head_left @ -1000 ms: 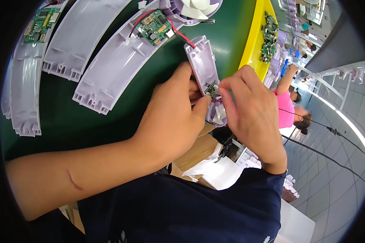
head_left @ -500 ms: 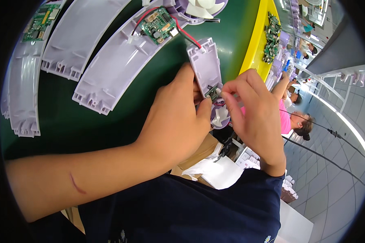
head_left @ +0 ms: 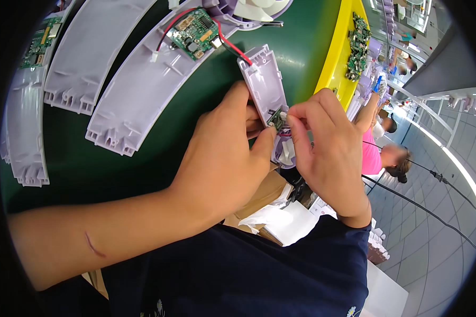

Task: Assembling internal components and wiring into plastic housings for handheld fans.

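Observation:
My left hand [head_left: 222,150] is closed around the lower part of a narrow lavender plastic housing [head_left: 265,79], thumb at its inner edge. Inside the housing's lower end lies a small green circuit board [head_left: 275,120]. My right hand [head_left: 328,142] pinches a small white connector [head_left: 284,117] at the board's edge; thin red and dark wires show just below. A small fan [head_left: 286,152] with white blades sits beneath, partly behind my right fingers. From the housing's far end, red and black wires [head_left: 232,46] run to a larger green circuit board [head_left: 194,34] on a curved lavender shell [head_left: 143,87].
More curved lavender shells [head_left: 92,53] lie at the left of the green work surface [head_left: 190,113]. A yellow tray [head_left: 330,58] with several circuit boards [head_left: 357,50] stands at the right. Beyond it is a person in a pink top [head_left: 371,153]. Cardboard and white packaging [head_left: 285,222] sit below my hands.
The shells and larger board have shifted slightly left and down in the view. My hands keep nearly the same hold, with the housing tilted a little more to the left.

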Action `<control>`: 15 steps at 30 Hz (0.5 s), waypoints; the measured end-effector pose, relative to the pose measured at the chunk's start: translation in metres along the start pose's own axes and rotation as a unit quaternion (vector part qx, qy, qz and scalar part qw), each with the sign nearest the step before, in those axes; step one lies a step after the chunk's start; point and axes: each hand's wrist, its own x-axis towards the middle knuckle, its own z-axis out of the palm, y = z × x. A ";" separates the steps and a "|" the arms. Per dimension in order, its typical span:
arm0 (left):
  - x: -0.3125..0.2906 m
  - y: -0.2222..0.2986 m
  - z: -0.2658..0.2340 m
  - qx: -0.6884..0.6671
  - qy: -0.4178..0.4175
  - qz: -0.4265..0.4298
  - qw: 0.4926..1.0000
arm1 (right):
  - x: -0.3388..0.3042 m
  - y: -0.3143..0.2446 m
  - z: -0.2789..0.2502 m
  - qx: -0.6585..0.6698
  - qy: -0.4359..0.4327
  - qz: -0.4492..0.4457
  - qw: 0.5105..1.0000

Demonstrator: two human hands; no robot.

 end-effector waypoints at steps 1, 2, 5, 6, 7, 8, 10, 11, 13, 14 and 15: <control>0.000 0.002 0.000 0.004 -0.005 -0.004 1.000 | -0.002 -0.001 0.000 0.004 0.017 0.026 1.000; 0.001 0.001 0.000 0.007 -0.010 -0.002 1.000 | -0.002 0.000 0.000 0.003 0.022 0.031 0.999; 0.003 -0.002 0.000 -0.002 -0.017 -0.001 1.000 | 0.003 0.012 0.000 0.076 0.011 -0.013 0.997; 0.006 -0.007 0.000 0.001 -0.022 -0.007 1.000 | 0.001 0.017 0.004 0.072 0.024 -0.013 0.997; 0.008 -0.012 0.000 0.003 -0.026 -0.013 1.000 | -0.002 0.022 0.010 0.109 0.024 0.001 0.994; 0.007 -0.011 -0.001 0.006 -0.038 -0.011 0.999 | -0.005 0.026 0.013 0.150 0.021 0.010 0.988; 0.006 -0.013 -0.002 0.006 -0.037 0.001 0.999 | -0.014 0.030 0.017 0.171 -0.004 0.036 0.985; 0.005 -0.013 -0.001 0.001 -0.035 0.002 0.999 | -0.020 0.031 0.022 0.203 0.040 0.033 0.978; 0.004 -0.009 -0.001 0.004 -0.034 -0.002 0.999 | -0.035 0.029 0.024 0.243 0.060 0.051 0.967; 0.003 -0.006 0.000 0.010 -0.035 -0.008 0.999 | -0.044 0.022 0.025 0.250 0.064 0.068 0.964; 0.003 -0.005 -0.003 0.015 -0.033 -0.004 0.999 | -0.049 0.014 0.029 0.260 0.069 0.083 0.960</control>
